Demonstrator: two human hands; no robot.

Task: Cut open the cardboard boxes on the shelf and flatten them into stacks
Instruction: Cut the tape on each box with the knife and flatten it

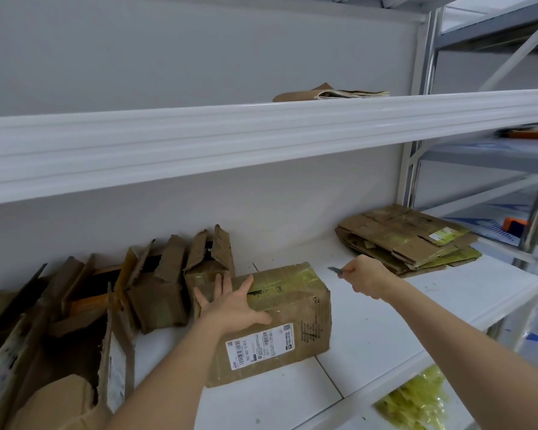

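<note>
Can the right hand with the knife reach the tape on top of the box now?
Probably yes. The right hand holds the knife just beside the box; nothing lies between, and the left hand covers only the top's left end.

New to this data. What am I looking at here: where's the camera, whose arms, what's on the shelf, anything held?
There is no robot. One wide-angle camera sits on a person's head, looking forward and down, so both arms reach in from the bottom edge.

The left hand lies flat, fingers spread, on a taped cardboard box with a shipping label, standing on the white shelf. The right hand grips a small knife, blade pointing toward the box but not touching it.

Left of the box stand opened boxes with torn flaps. At the far right lies a stack of flattened boxes. More folded cardboard lies on the shelf above.
</note>
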